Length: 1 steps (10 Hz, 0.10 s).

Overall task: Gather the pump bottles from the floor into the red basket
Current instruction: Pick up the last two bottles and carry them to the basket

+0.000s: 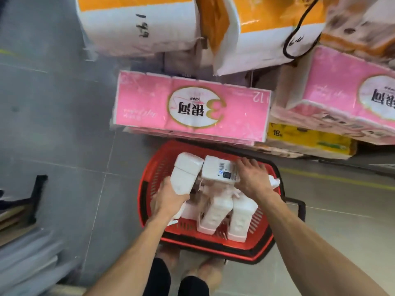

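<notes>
Gripping a white pump bottle point(184, 174) in your left hand point(168, 197), you hold it over the left side of the red basket point(152, 165). Your right hand point(254, 178) lies flat, fingers spread, on a labelled bottle point(218, 170) at the basket's far end. More bottles point(215, 212) lie inside. The basket sits on grey floor tiles point(70, 142), its far rim just beside a pink tissue pack point(192, 107). Open floor lies left and right, and stacked packs point(136, 24) crowd the far side.
</notes>
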Tool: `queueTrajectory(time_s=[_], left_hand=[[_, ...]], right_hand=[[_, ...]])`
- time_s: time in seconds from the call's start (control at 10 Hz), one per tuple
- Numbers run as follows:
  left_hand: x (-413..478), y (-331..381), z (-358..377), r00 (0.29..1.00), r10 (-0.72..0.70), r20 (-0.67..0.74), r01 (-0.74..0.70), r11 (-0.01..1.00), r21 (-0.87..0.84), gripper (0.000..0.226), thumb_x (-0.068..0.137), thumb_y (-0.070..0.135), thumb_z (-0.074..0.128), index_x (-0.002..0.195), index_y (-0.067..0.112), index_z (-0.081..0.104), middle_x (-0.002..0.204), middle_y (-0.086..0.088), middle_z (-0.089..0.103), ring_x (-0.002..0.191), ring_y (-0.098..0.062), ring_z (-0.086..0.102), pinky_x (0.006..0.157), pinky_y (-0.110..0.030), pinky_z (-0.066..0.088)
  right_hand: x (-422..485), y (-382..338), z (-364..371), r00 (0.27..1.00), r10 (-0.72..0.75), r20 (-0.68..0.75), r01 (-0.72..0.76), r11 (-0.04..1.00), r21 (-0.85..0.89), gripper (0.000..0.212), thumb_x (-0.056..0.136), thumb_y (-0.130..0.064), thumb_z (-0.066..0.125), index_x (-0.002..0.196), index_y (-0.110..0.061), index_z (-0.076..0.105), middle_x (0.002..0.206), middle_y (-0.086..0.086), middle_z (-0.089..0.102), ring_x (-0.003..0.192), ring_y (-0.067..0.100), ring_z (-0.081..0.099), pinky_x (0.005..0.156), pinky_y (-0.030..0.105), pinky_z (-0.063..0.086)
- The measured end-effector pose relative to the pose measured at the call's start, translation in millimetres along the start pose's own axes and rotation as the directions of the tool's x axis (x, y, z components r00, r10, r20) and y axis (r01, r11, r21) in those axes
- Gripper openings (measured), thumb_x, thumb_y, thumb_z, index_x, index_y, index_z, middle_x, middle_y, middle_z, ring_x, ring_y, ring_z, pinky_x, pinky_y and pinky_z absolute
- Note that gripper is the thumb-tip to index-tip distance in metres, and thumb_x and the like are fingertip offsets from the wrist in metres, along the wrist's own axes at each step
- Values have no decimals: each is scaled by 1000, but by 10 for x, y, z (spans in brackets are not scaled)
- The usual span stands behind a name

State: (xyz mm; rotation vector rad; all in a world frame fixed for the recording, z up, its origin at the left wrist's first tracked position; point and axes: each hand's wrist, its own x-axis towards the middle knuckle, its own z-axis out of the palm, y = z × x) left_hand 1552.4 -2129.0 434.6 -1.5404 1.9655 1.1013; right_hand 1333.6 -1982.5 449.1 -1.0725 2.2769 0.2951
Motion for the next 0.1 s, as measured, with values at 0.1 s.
queueTrajectory(time_s=[0.1], left_hand=[[127,-40,-99,988,76,134,-87,993,74,45,80,39,68,124,31,58,122,2,70,110,-25,66,93,-38,51]], right_hand=[[-70,-107,-117,999,-51,-3,51,991,124,54,87,-29,72,138,-25,52,140,1,54,130,28,48,96,41,48]])
